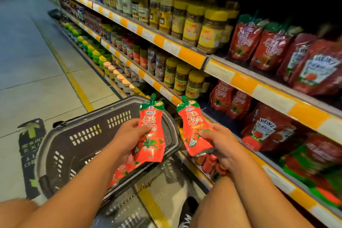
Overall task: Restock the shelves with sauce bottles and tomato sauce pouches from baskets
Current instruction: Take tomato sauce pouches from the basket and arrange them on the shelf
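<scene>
My left hand (127, 135) grips a red tomato sauce pouch (151, 135) with a green spout, upright over the dark plastic basket (77, 135). My right hand (220, 140) pinches a second, matching pouch (194, 131) just to the right, held in front of the lower shelf (207, 114). More red pouches (122, 168) lie in the basket under my left wrist. The lower shelf holds the same kind of pouch (229, 100) standing in a row, with Heinz pouches (262, 131) beside them.
Yellow-edged shelves (185, 52) run along the right, packed with jars with yellow lids (192, 24) and more Heinz pouches (318, 68). The tiled aisle floor (27, 61) with a yellow line lies to the left. A second basket (157, 190) sits nearer my knees.
</scene>
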A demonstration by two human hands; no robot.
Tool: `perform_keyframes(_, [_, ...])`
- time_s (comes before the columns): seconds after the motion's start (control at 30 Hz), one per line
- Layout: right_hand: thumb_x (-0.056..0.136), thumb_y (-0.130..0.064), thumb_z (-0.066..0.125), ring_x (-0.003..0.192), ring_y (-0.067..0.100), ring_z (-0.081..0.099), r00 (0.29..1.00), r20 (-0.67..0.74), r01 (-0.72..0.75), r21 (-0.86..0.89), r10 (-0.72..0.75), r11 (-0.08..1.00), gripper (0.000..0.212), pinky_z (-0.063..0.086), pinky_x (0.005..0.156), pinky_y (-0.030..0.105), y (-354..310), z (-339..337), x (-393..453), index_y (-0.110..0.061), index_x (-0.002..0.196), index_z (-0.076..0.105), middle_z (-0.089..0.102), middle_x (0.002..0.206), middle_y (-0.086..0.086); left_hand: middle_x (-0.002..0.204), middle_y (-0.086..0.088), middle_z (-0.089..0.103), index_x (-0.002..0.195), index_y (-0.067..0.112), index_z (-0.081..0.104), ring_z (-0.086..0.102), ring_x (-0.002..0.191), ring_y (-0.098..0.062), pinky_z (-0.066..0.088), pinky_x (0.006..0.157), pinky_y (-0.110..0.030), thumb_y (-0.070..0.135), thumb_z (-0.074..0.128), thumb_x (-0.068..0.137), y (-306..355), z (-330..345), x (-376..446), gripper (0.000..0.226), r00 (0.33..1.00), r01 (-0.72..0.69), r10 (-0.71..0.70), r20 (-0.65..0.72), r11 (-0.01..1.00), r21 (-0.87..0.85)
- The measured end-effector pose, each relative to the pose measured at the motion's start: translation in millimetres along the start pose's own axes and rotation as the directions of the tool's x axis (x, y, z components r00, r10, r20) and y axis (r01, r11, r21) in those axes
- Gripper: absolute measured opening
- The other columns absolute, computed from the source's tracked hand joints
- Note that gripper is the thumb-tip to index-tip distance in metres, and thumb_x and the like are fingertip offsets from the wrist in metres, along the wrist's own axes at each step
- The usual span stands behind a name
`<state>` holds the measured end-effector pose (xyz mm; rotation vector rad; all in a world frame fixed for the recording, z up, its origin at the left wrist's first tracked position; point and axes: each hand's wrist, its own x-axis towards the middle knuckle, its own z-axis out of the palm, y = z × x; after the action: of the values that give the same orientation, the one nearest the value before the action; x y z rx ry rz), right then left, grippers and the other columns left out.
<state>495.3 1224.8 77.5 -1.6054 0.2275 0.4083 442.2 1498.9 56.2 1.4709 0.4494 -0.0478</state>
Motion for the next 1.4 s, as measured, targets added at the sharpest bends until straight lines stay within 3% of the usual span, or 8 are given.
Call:
perform_keyframes(0.07, [0.088,0.006,0.069,0.061,0.022,0.073,0.999,-0.031,-0.005,0.041,0.006,0.999,0.021,0.053,0.049,0.025,-2,-10,-2,-0.01,0.102,0.067,0.076,0.083,0.011,0.095,-0.011,0.079,0.113,0.013,0.067,0.077,0.081,-0.026,0.061,0.079,-0.042,0.021,0.077,0.093,12,25,2,0.024,1.0,-0.025,0.024,0.015,0.999,0.045])
perform_keyframes(0.17, [0.086,0.005,0.071,0.065,0.022,0.073,0.995,-0.101,-0.006,0.078,0.014,0.997,0.026,0.052,0.049,0.026,0,-23,-2,-0.008,0.109,0.066,0.076,0.091,0.013,0.092,-0.012,0.079,0.108,0.01,0.068,0.075,0.075,-0.025,0.06,0.073,-0.038,0.022,0.076,0.094,26,60,5,0.019,0.998,-0.054,0.047,0.044,0.987,0.154])
perform_keyframes(0.3, [0.082,0.003,0.072,0.069,0.024,0.07,0.977,-0.215,0.019,0.087,0.0,0.996,0.032,0.048,0.044,0.024,2,-36,1,-0.005,0.112,0.063,0.074,0.096,0.016,0.096,-0.014,0.079,0.109,0.011,0.07,0.077,0.087,-0.033,0.062,0.085,-0.049,0.02,0.075,0.094,40,92,12,0.018,0.993,-0.058,0.035,0.114,0.976,0.208])
perform_keyframes(0.6, [0.08,-0.002,0.07,0.092,0.025,0.072,0.938,-0.335,0.119,0.067,-0.09,0.991,0.034,0.061,0.08,0.046,-3,-51,20,-0.023,0.104,0.06,0.072,0.102,0.005,0.098,-0.009,0.079,0.107,0.013,0.072,0.077,0.088,-0.029,0.061,0.084,-0.046,0.013,0.077,0.092,55,135,43,0.016,0.986,-0.103,0.063,0.155,0.957,0.271])
perform_keyframes(0.87, [0.081,0.0,0.071,0.071,0.024,0.065,0.862,-0.487,0.223,0.11,-0.143,0.969,0.022,0.052,0.065,0.036,-8,-50,49,-0.021,0.087,0.065,0.072,0.082,0.005,0.093,-0.002,0.076,0.1,0.016,0.071,0.073,0.086,-0.019,0.055,0.078,-0.033,0.004,0.072,0.093,68,169,71,0.014,0.974,-0.205,0.161,0.16,0.927,0.315])
perform_keyframes(1.07, [0.08,-0.003,0.076,0.091,0.019,0.067,0.789,-0.583,0.31,0.099,-0.197,0.946,0.061,0.052,0.077,0.032,-11,-49,65,-0.027,0.134,0.061,0.07,0.107,-0.004,0.098,-0.005,0.077,0.103,0.015,0.071,0.073,0.088,-0.019,0.054,0.074,-0.033,0.005,0.071,0.094,77,194,94,0.014,0.955,-0.281,0.225,0.195,0.898,0.339])
perform_keyframes(1.2, [0.083,-0.002,0.073,0.117,0.024,0.063,0.765,-0.607,0.301,0.043,-0.215,0.953,0.07,0.052,0.1,0.039,-11,-50,75,-0.024,0.147,0.053,0.065,0.133,0.002,0.1,-0.008,0.077,0.103,0.012,0.071,0.074,0.096,-0.027,0.06,0.089,-0.045,0.005,0.073,0.091,79,208,104,0.014,0.928,-0.357,0.289,0.234,0.869,0.342])
perform_keyframes(1.4, [0.089,-0.006,0.071,0.133,0.03,0.055,0.741,-0.624,0.266,-0.065,-0.247,0.962,0.068,0.047,0.11,0.044,-9,-53,83,-0.019,0.152,0.049,0.056,0.148,0.009,0.103,-0.003,0.077,0.106,0.014,0.066,0.075,0.095,-0.019,0.062,0.082,-0.04,0.004,0.073,0.091,82,222,114,0.02,0.914,-0.389,0.331,0.235,0.88,0.273])
